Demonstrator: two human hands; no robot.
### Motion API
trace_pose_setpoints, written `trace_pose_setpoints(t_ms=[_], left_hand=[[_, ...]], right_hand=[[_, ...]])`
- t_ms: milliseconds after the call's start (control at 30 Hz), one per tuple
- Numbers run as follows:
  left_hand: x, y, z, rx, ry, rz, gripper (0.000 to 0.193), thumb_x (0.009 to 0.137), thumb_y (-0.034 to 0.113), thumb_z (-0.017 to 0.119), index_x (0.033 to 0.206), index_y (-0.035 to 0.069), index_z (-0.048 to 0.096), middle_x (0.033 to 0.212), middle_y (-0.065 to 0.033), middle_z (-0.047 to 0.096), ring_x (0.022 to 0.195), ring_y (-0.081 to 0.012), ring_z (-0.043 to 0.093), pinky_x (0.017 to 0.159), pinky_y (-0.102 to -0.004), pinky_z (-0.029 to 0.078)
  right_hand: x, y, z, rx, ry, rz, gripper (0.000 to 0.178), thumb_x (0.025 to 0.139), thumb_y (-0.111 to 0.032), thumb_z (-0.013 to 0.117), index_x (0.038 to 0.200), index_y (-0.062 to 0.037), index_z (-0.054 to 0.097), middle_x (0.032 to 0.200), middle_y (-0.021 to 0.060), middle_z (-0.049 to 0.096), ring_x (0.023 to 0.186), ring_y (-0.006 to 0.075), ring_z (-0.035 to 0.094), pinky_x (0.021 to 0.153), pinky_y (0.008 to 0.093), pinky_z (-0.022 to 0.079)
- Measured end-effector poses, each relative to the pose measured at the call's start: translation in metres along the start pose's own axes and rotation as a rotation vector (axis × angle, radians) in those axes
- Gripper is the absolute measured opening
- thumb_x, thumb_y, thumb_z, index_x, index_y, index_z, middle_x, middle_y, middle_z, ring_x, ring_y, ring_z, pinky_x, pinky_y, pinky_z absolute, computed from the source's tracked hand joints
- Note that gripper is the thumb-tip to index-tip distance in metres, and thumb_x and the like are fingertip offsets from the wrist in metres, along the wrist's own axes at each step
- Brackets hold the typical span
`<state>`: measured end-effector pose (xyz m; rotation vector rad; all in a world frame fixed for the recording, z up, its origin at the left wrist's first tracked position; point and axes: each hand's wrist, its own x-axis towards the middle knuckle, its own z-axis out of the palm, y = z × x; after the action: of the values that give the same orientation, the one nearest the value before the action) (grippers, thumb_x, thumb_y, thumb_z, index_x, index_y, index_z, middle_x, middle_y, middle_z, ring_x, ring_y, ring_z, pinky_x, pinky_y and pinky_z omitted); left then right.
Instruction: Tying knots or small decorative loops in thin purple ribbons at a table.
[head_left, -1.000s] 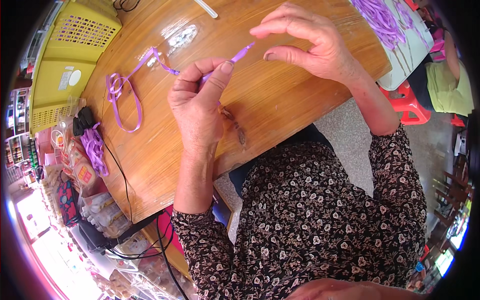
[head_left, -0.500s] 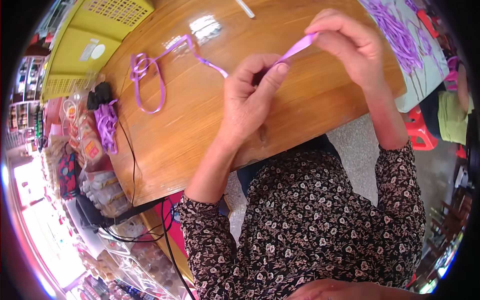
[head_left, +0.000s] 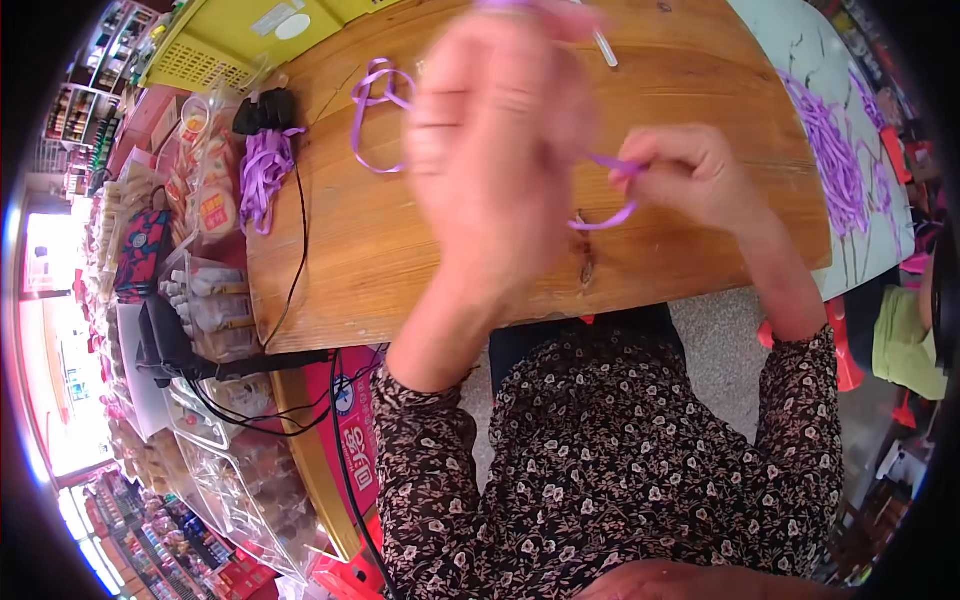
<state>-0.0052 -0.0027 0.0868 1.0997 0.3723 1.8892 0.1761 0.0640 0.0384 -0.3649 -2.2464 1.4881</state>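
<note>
My right hand (head_left: 692, 180) pinches a flat purple ribbon (head_left: 608, 222) between thumb and fingertips over the wooden table (head_left: 690, 255). A short curve of the ribbon hangs below that pinch. To its left my left hand (head_left: 490, 160) is lifted high and close to the camera, smeared by motion, so its grip cannot be made out. A bit of purple shows at the top edge by its fingers. More of the purple ribbon lies in loose loops on the tabletop, partly hidden behind the left hand.
A bundle of purple ribbons (head_left: 265, 180) with black ends (head_left: 263, 112) lies at the table's left edge beside packaged goods (head_left: 212, 205). Behind stands a yellow-green crate (head_left: 205, 60). A pile of purple ribbons (head_left: 835, 180) rests on a white surface (head_left: 770, 25) at right. A black cable (head_left: 303, 240) crosses the left edge.
My left hand has risen toward the camera, away from the right hand. My right hand has come down nearer me, still pinching the ribbon. The view has shifted.
</note>
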Motion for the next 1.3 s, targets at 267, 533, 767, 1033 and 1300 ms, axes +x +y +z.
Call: trace_pose_setpoints(t_ms=[267,533,767,1033,1300], left_hand=[[0.006,0.030,-0.052,-0.046,0.121,0.076,0.026,0.096,0.024,0.045,0.099,0.002,0.057,0.059,0.0046,0.029,0.050,-0.0070,0.023,0.046,-0.0235,0.020],[0.003,0.040,-0.139,0.375,0.504,0.086,0.020,0.092,0.020,0.055,0.093,0.000,0.057,0.056,0.0040,0.037,0.047,-0.0061,0.031,0.044,-0.0212,0.024],[-0.005,0.016,-0.127,1.765,0.445,0.572,0.050,0.074,0.004,0.069,0.116,-0.006,0.046,0.108,-0.0180,0.050,0.102,-0.0314,0.044,0.087,-0.0406,0.038],[-0.028,-0.087,-0.009,0.856,-0.307,0.132,0.030,0.081,0.006,0.062,0.109,-0.002,0.053,0.099,-0.0162,0.056,0.088,-0.0267,0.055,0.076,-0.0342,0.045],[-0.018,-0.077,-0.021,1.041,-0.238,-0.208,0.014,0.078,0.012,0.066,0.079,-0.002,0.063,0.076,-0.0116,0.057,0.067,-0.0263,0.055,0.061,-0.0340,0.045]], right_hand=[[-0.023,-0.009,-0.032,-0.087,0.247,0.046,0.009,0.086,-0.004,0.056,0.090,0.0026,0.061,0.081,0.0042,0.061,0.070,0.0076,0.056,0.065,0.0208,0.045],[-0.031,0.005,-0.045,-0.130,0.445,0.134,0.014,0.088,-0.011,0.058,0.091,0.0013,0.063,0.079,0.0028,0.061,0.069,0.0070,0.054,0.064,0.0206,0.045],[-0.033,0.024,-0.032,-0.158,0.472,0.225,0.014,0.087,-0.011,0.060,0.093,0.0011,0.063,0.073,0.0005,0.059,0.064,0.0068,0.054,0.057,0.0210,0.044],[-0.024,-0.013,-0.015,-0.549,0.351,0.023,0.011,0.085,-0.001,0.057,0.094,0.0027,0.061,0.074,0.0060,0.061,0.065,0.0095,0.058,0.062,0.0225,0.051],[-0.061,-0.001,-0.036,-0.432,0.606,0.142,0.009,0.087,0.001,0.055,0.091,0.0007,0.062,0.076,0.0009,0.059,0.069,0.0067,0.055,0.061,0.0187,0.044]])
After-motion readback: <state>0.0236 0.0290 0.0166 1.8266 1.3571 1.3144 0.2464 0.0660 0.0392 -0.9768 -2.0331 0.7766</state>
